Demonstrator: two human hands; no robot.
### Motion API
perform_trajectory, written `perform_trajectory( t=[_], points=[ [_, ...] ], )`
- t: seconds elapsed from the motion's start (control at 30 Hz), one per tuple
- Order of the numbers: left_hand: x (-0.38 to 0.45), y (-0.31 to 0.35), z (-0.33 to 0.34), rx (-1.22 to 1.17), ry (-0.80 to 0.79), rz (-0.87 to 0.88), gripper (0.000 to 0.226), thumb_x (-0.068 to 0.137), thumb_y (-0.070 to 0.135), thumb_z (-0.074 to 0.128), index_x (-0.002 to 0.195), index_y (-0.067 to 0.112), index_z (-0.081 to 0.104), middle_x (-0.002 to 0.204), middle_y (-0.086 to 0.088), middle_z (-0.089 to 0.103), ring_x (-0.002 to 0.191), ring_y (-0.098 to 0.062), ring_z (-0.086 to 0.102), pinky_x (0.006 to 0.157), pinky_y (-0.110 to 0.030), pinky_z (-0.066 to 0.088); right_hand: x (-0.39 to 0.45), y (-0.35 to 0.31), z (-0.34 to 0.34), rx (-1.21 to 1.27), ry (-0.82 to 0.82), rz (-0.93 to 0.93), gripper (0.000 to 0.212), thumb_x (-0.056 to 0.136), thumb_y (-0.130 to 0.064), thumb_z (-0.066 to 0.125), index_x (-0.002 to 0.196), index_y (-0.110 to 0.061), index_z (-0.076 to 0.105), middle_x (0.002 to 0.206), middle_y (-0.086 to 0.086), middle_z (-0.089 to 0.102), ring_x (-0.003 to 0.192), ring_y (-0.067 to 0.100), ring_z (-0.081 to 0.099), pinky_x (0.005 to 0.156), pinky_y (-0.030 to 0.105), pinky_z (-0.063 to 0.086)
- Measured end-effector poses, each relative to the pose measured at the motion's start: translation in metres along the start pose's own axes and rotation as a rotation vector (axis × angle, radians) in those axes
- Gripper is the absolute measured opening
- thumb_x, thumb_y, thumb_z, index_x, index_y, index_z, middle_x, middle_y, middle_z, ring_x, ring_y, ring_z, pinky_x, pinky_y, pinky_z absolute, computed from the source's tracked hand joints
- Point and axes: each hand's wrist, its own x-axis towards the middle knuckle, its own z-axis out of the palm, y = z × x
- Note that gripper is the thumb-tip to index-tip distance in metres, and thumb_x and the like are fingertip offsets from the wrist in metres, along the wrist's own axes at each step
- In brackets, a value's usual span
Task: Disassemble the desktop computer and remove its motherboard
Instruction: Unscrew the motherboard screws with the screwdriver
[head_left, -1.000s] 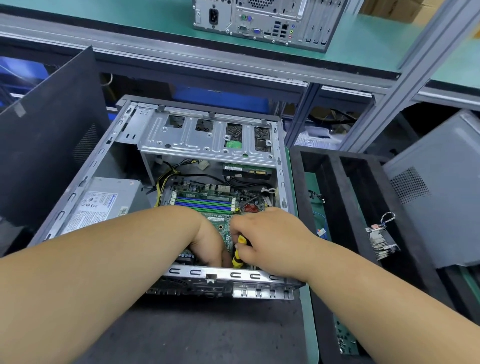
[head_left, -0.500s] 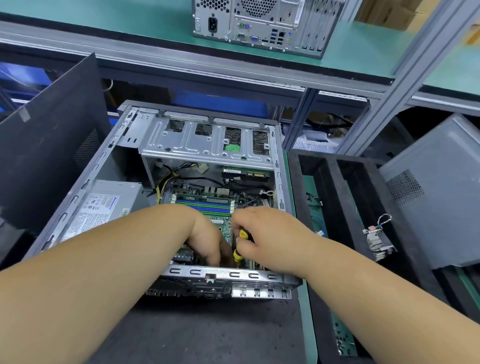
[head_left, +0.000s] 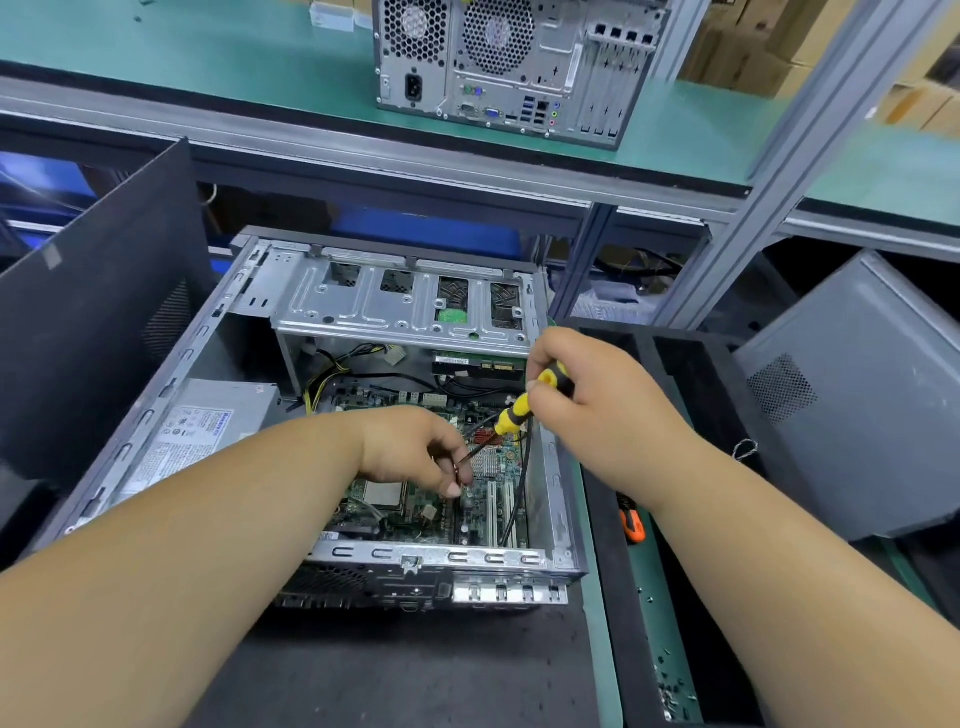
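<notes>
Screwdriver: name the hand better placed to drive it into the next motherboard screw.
Right. The right hand already grips the screwdriver above the motherboard; the left hand is pinching something small at the shaft tip.

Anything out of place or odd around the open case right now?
Small loose screws lie scattered in the black tray right of the open case, and an orange-handled tool lies beside it. Nothing looks damaged.

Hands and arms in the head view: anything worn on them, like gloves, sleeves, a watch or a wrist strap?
Nothing worn that shows. The left hand and right hand are bare, without gloves or rings. Both forearms are bare to the frame's edge, with no sleeve, watch or strap at either wrist.
</notes>
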Motion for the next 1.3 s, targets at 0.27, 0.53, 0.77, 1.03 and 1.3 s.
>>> perform_trajectory(
  t=[0.27,0.53,0.77,1.03,1.3],
  points=[
    [0.000,0.001,-0.002,0.006,0.148,0.060,0.007,0.085,0.030,0.071,0.080,0.026,0.074,0.078,0.012,0.074,0.070,-0.003,0.061,0.073,-0.021,0.048,-0.011,0.007,0.003,-0.001,0.079,0.001,0.009,0.089,-0.026,0.051,0.082,-0.030,0.048,0.063,-0.004,0.048,0.052,0.010,0.039,0.049,0.030,0.035],
    [-0.010,0.049,0.005,-0.089,0.462,0.187,0.026,0.095,0.041,0.054,0.080,0.032,0.073,0.075,0.010,0.070,0.073,-0.004,0.063,0.075,-0.026,0.049,-0.030,0.032,-0.032,0.259,0.591,0.106,0.010,0.090,-0.020,0.051,0.082,-0.026,0.051,0.057,-0.012,0.044,0.047,0.005,0.033,0.041,0.015,0.026],
    [0.018,0.156,0.057,0.428,0.372,0.322,0.048,0.091,0.057,0.047,0.062,0.019,0.048,0.060,-0.002,0.052,0.056,-0.014,0.050,0.059,-0.030,0.046,-0.066,0.065,-0.069,0.348,0.808,0.296,0.007,0.093,-0.020,0.050,0.086,-0.022,0.052,0.056,-0.016,0.049,0.042,0.003,0.039,0.041,0.017,0.032],
    [0.060,0.183,0.096,0.319,0.416,0.300,0.022,0.080,0.046,0.069,0.096,0.033,0.061,0.076,0.011,0.060,0.069,-0.002,0.053,0.072,-0.033,0.052,-0.091,0.090,-0.084,0.391,0.770,0.359,0.005,0.092,-0.022,0.048,0.088,-0.023,0.050,0.050,-0.014,0.044,0.041,0.004,0.035,0.038,0.013,0.028],
    [0.011,0.134,0.054,0.096,0.679,0.259,0.006,0.087,0.027,0.063,0.083,0.031,0.062,0.070,0.017,0.058,0.064,-0.002,0.052,0.066,-0.023,0.045,-0.073,0.074,-0.069,0.425,0.592,0.204,0.010,0.091,-0.023,0.051,0.085,-0.030,0.054,0.056,-0.015,0.044,0.046,0.003,0.035,0.039,0.012,0.028]
  ],
)
